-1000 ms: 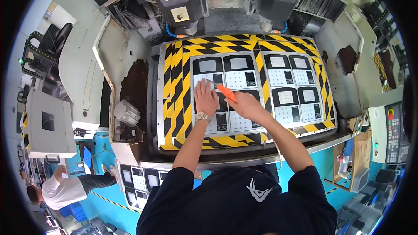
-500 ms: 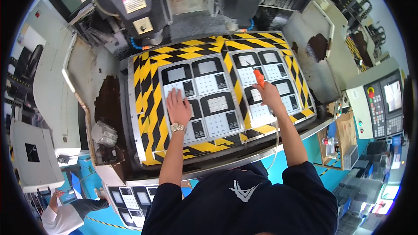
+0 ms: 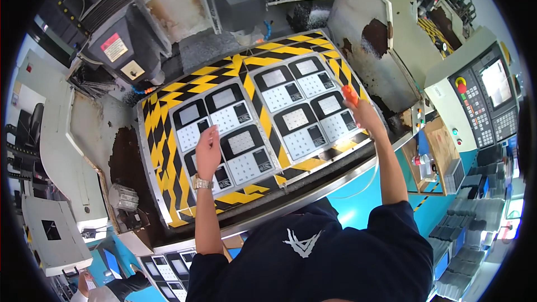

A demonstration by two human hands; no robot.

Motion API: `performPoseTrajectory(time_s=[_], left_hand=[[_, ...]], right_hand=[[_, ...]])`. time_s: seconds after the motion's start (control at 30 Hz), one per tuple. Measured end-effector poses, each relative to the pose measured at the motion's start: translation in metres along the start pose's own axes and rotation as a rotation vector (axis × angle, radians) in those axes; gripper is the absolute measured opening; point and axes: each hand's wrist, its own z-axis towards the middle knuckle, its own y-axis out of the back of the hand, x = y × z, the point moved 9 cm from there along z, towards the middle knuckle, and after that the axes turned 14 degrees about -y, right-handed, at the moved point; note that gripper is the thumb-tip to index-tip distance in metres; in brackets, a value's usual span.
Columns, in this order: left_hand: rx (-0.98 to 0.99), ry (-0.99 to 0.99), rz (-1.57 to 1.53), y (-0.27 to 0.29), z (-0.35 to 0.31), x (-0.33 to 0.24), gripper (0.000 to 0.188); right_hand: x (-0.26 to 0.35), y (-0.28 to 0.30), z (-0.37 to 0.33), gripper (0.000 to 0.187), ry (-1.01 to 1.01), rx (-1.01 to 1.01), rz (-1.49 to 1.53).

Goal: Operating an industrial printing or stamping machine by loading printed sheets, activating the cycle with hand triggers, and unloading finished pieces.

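My right hand is closed around an orange air blow gun, above the right side of the machine bed. From that hand a thin pale hose curves down past the bed's front edge. My left hand, with a metal watch at its wrist, is over the left panel sheet. Its fingers are bent and no object shows in them; whether they touch the sheet, I cannot tell. Beside it lies the right panel sheet. Both sheets carry several black-and-white printed panels.
Yellow-and-black striped tape frames the sheets. Two dark machine heads stand behind the bed. On the right is a control panel with a red knob, above a wooden shelf. Another person is at the lower left.
The view has turned, so the bed appears tilted and further left. My left hand's spread fingers have drawn in and bent. My right hand has shifted toward the bed's right edge with the air blow gun.
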Motion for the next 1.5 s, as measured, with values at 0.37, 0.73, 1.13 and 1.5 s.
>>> performPoseTrajectory(time_s=[0.37, 0.73, 1.13, 1.5], left_hand=[[-0.339, 0.571, -0.878, -0.200, 0.000, -0.045, 0.046], [-0.048, -0.126, 0.372, -0.250, -0.039, -0.104, 0.039], [-0.021, 0.325, 0.371, -0.220, -0.075, -0.044, 0.038], [-0.310, 0.729, -0.497, -0.191, -0.078, -0.014, 0.049]], right_hand=[[-0.125, -0.004, -0.180, 0.044, -0.056, 0.754, 0.098], [-0.190, 0.042, -0.102, 0.053, -0.132, 0.176, 0.141], [-0.231, 0.097, -0.054, 0.025, 0.081, -0.182, 0.225], [-0.291, 0.183, 0.019, 0.042, -0.001, -0.624, 0.183]])
